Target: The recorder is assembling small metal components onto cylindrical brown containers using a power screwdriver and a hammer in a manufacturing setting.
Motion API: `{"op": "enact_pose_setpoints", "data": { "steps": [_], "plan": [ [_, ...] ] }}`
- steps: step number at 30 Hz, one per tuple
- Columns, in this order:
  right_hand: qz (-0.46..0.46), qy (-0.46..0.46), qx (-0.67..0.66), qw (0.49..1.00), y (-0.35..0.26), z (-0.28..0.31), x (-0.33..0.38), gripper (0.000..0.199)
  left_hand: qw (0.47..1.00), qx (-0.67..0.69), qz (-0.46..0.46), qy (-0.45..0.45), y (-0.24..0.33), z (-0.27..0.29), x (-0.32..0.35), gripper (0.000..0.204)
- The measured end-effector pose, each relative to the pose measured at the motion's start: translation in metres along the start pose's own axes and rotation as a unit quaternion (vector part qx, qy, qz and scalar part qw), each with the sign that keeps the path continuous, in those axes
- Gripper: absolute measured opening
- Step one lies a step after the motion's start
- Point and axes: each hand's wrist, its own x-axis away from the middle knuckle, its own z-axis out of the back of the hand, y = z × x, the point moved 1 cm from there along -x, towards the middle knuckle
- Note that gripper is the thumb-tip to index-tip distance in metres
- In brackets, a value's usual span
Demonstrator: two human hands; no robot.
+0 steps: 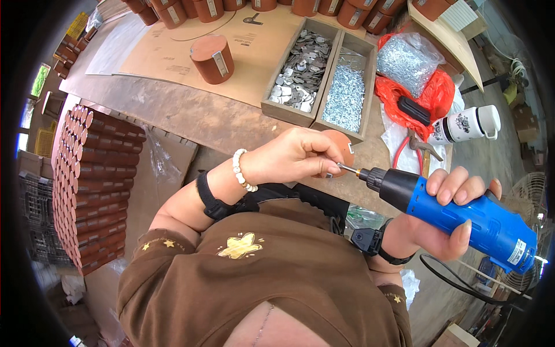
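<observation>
1. The right hand (439, 240) has its fingers wrapped around a blue and black electric screwdriver (488, 225), gripping it firmly, its nose pointing left.
2. The slim metal bit (349, 169) reaches to the fingertips of the left hand (300, 153).
3. The left fingers are pinched together at the bit's tip; whatever lies between them is too small and covered to tell for certain.
4. Just behind those fingers, at the near edge of the table (196, 107), is a reddish-brown cylinder (342, 143), partly hidden by the hand.
5. Another reddish-brown block (211, 61), with a metal strip down its side, stands on a cardboard sheet (153, 58) farther back.
6. Beyond the left hand sits a wooden box with two compartments: flat metal tabs (300, 72) in the left one, silvery screws (345, 95) in the right.
7. To the right of it lie a clear bag of screws (407, 61), red plastic (384, 89), a hammer (429, 149) and a white bottle (469, 124).
8. At the far left rises a tall stack of reddish-brown cylinders (101, 185).
</observation>
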Motion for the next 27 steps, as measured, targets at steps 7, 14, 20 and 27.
{"op": "enact_pose_setpoints", "data": {
  "steps": [7,14,20,27],
  "plan": [
    [-0.006,-0.031,-0.030,0.999,0.001,-0.002,0.000,0.067,0.994,-0.090,-0.054,-0.037,0.004,0.001,-0.001,0.004],
    [-0.030,-0.094,-0.005,0.995,0.001,-0.005,-0.003,0.069,0.981,-0.157,-0.112,-0.037,-0.006,-0.004,-0.008,0.003],
    [-0.012,-0.033,0.030,0.999,0.010,0.000,-0.001,0.062,0.964,-0.217,-0.141,-0.068,0.003,0.013,-0.016,0.009],
    [0.018,0.003,0.047,0.999,0.004,0.013,-0.006,0.058,0.794,-0.591,-0.049,0.136,-0.018,0.090,-0.034,0.017]
  ]
}}
